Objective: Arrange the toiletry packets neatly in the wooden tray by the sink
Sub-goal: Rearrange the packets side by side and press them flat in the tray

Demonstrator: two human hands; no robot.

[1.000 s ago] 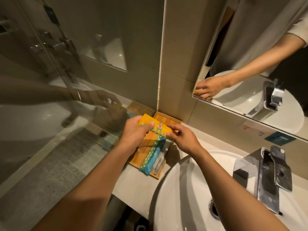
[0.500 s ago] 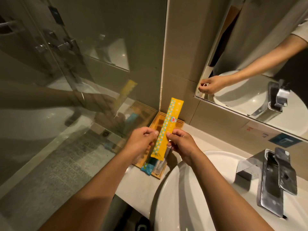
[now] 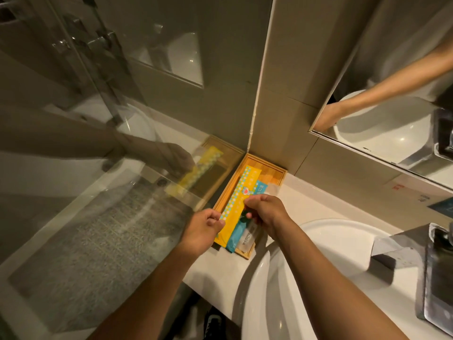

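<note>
A wooden tray (image 3: 274, 173) sits in the corner of the counter, left of the sink. A long yellow packet (image 3: 239, 197) lies lengthwise along the tray's left side. Beside it lie a blue packet (image 3: 236, 238) and a clear packet (image 3: 246, 240). My left hand (image 3: 204, 229) pinches the yellow packet's left edge near its lower end. My right hand (image 3: 266, 213) grips the yellow packet's right edge from above and covers the middle of the blue and clear packets.
A white basin (image 3: 318, 278) fills the lower right, with a chrome tap (image 3: 431, 273) behind it. A glass shower wall (image 3: 98, 168) stands directly left of the tray. A mirror (image 3: 392, 94) hangs above the counter (image 3: 306, 202).
The yellow packet was held up on end above the tray; both hands have lowered it flat into the tray's left side.
</note>
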